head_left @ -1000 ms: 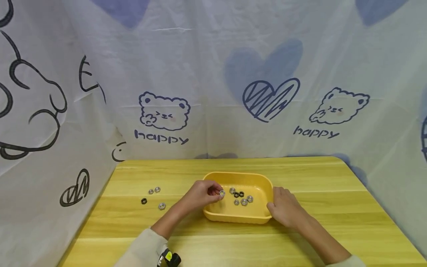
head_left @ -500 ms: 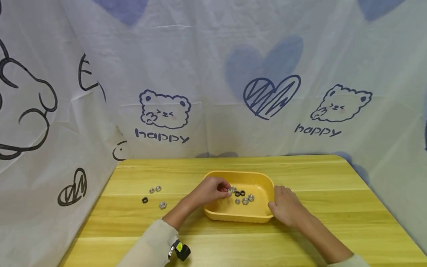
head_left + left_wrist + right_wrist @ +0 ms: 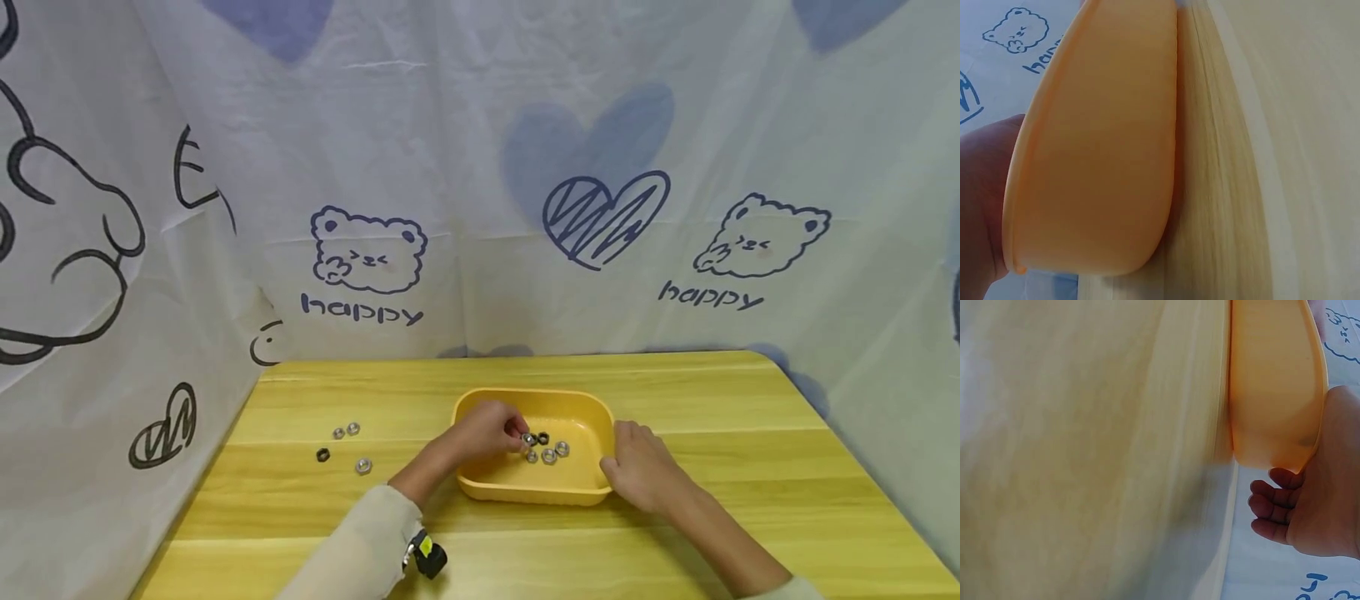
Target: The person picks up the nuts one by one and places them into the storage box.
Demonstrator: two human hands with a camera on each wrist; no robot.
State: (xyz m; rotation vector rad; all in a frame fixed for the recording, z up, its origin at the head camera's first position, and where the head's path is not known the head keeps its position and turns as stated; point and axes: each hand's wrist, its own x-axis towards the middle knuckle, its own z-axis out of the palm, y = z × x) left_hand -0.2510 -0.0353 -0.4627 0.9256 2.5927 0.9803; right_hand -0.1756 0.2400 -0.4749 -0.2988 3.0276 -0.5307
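Note:
In the head view my left hand reaches over the left side of a yellow plastic tray, thumb and fingertips pinching a silver hex nut low over the tray floor. Right beside it lie two black nuts, one at its edge and another black nut just right. Several silver nuts, among them a silver nut, lie flat inside the tray. My right hand grips the tray's right end, thumb on the near side of the rim. Both wrist views show mostly the tray's outer wall; the left fingertips are hidden there.
Left of the tray, on the wooden table, lie a black nut, a larger silver nut and two small silver nuts side by side. A printed white cloth hangs close behind and along the sides.
My left hand has moved right, deeper over the tray, carrying the silver nut toward the black ones. My right hand keeps its grip, and the tray stays in place.

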